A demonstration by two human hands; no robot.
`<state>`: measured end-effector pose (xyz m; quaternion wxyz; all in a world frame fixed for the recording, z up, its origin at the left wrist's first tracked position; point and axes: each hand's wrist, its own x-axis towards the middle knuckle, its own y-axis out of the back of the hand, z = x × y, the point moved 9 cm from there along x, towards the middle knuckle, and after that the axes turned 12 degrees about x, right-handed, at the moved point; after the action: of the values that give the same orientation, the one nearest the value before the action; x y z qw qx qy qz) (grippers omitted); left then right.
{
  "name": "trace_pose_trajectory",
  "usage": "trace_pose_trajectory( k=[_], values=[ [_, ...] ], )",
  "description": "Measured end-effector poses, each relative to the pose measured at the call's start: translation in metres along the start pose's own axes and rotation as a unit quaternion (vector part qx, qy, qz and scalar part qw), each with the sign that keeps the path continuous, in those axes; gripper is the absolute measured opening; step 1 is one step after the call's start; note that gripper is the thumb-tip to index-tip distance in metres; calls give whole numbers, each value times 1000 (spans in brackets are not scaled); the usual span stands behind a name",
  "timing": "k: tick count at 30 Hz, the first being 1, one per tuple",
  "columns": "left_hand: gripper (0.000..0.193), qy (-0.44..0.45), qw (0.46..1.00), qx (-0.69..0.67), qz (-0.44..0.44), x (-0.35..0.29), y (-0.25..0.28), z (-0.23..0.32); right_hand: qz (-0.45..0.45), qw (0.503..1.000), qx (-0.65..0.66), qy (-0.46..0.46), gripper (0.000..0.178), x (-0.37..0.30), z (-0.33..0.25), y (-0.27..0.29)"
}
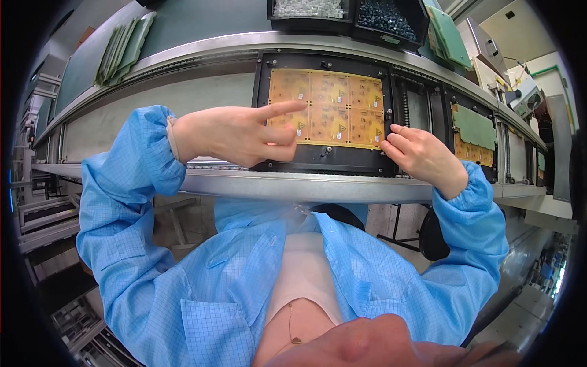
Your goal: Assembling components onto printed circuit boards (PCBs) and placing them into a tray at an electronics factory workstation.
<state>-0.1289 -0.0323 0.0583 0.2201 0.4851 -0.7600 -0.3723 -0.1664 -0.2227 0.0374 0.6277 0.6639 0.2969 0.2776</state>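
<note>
A yellow circuit board panel (328, 109) of several joined sections lies flat in a black frame (354, 160) on the conveyor line. Over the panel's left edge reaches my left hand (247, 136), its index finger stretched out across the board and the other fingers partly bent but apart. Nothing shows in it. At the frame's right side, my right hand (422, 151) has its fingers and thumb drawn together beside the panel's edge, close to a small metal clip (389, 114). Whatever lies between those fingertips is hidden.
Behind the line stand a black bin of white parts (309, 8) and a black bin of dark parts (385, 19). Green boards (125, 49) lean at the far left, more green boards (449, 37) at the right. Another frame with a green board (474, 126) sits further right. A metal rail (306, 185) runs in front.
</note>
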Motion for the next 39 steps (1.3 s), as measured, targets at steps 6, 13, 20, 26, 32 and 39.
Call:
trace_pose_trajectory(
  k=[6, 13, 20, 26, 32, 39],
  values=[
    [16, -54, 998, 6, -10, -4, -2, 7, -22, 999, -6, 50, 21, 2, -5, -2],
    [9, 226, 954, -194, 24, -35, -26, -27, 167, 962, 203, -74, 26, 5, 22, 36],
    [27, 361, 896, -251, 61, -11, -26, -11, 260, 809, 361, -384, 29, -38, 54, -20],
    [29, 337, 902, -269, 13, 19, -48, -2, 288, 754, 478, -345, 29, -26, 51, -27],
    [14, 211, 954, -210, -8, 29, -28, 0, 270, 934, 139, -189, 19, 48, 58, 31],
    [15, 72, 989, -130, 26, 41, -29, 0, 274, 928, 202, -149, 20, 134, 94, 10]
  ],
)
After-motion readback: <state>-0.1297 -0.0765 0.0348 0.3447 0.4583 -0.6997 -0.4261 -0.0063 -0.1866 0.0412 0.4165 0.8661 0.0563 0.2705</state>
